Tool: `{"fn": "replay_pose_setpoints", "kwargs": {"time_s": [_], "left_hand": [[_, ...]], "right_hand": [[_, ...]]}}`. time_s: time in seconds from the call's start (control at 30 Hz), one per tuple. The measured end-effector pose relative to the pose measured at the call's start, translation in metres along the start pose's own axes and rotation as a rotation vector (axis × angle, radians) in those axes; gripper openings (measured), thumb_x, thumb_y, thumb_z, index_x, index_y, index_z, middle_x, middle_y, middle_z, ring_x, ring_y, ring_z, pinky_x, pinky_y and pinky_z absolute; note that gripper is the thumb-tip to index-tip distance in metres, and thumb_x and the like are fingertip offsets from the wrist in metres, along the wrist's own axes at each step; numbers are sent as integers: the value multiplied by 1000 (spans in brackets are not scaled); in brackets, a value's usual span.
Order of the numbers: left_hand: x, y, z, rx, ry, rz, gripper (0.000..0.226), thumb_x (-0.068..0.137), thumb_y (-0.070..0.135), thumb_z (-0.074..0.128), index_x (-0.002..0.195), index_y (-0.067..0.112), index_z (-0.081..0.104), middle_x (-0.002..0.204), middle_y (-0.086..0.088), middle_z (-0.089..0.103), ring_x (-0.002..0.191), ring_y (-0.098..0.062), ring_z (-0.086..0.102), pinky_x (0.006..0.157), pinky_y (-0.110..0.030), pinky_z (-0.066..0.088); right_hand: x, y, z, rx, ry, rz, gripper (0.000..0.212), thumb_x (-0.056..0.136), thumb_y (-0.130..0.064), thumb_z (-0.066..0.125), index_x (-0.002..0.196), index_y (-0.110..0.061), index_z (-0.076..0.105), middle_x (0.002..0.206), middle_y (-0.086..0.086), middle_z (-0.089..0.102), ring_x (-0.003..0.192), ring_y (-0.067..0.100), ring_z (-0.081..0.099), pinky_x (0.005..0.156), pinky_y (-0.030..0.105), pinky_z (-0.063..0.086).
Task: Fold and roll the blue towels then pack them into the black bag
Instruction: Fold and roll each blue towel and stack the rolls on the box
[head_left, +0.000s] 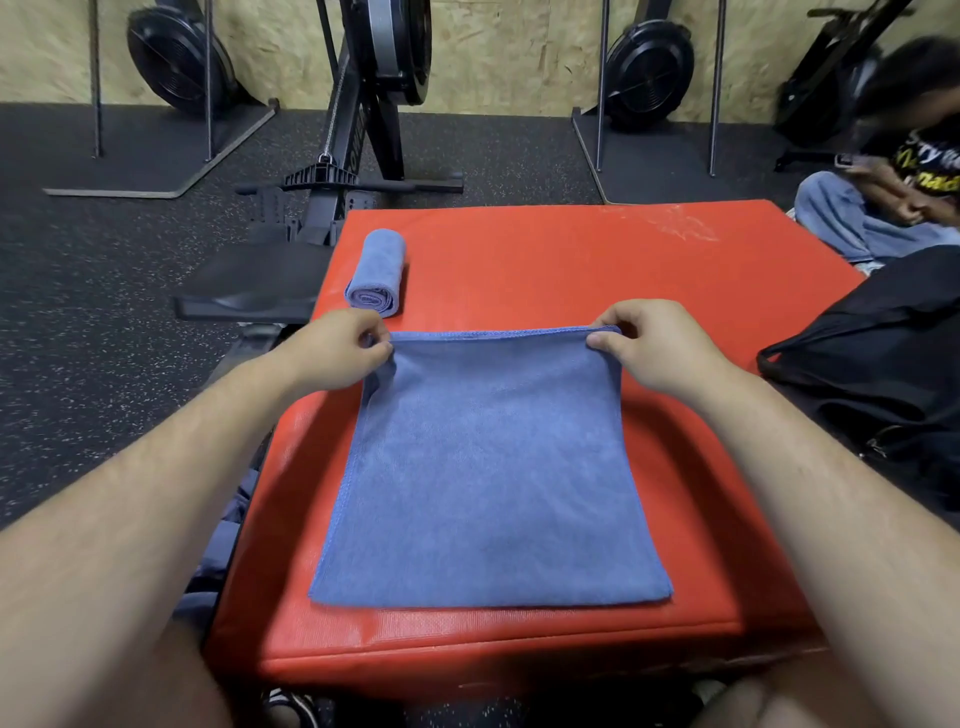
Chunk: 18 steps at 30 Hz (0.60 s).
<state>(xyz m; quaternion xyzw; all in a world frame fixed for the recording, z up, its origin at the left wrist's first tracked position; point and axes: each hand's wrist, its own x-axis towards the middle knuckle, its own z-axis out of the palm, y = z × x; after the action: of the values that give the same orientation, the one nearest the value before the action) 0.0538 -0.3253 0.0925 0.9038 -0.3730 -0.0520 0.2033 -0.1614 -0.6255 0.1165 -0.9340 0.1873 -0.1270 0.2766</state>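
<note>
Red pad (571, 270) on the dark speckled floor (104, 312) with two blue towels on it

A folded towel (488, 478) lies flat across the near middle of the pad, its near edge close to the pad's near edge. A rolled towel (376, 270) lies at the far left, well apart from it. At the right, a black bag (883, 364) meets the pad's edge. Whether it rests on the pad is unclear.

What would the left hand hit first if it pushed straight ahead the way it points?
Probably the rolled towel: its near end lies just beyond the left hand, which pinches the flat towel's corner. The hand angles slightly right, so it might only graze the roll.
</note>
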Motion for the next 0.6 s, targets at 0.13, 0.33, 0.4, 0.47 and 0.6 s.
{"fn": "replay_pose_setpoints", "kwargs": {"time_s": [0.13,0.33,0.4,0.47,0.6], "left_hand": [[1,3,-8,-143,119,-74,9,88,19,64,79,19,65,77,7,67,70,-13,60,66,-30,47],[6,-6,-15,-280,196,-83,7,90,19,70,87,23,64,85,4,68,74,-13,59,70,-30,46],[5,-6,-17,-267,206,-66,14,89,16,70,98,26,64,90,6,66,76,-14,56,74,-31,45],[5,-3,-18,-155,252,-57,23,91,17,69,112,24,68,92,7,63,77,-14,54,75,-30,41],[4,11,-20,-178,304,-108,13,96,11,59,97,18,70,89,2,65,58,-13,67,65,-30,50]], "right_hand": [[-1,0,-2,-17,5,10,6,91,-20,68,90,-21,74,88,-7,69,85,13,60,72,26,38],[4,2,-3,-7,69,52,8,84,-17,76,88,-24,72,77,-17,62,70,2,53,60,10,34],[5,1,-3,20,106,53,22,82,-17,78,101,-25,70,79,-14,62,69,-1,53,61,11,35],[7,-2,-2,42,112,87,28,83,-17,78,108,-25,69,85,-9,67,74,6,57,66,21,41],[10,-13,4,121,97,146,12,86,-9,68,81,-20,70,72,1,73,66,12,71,76,35,57]]}}
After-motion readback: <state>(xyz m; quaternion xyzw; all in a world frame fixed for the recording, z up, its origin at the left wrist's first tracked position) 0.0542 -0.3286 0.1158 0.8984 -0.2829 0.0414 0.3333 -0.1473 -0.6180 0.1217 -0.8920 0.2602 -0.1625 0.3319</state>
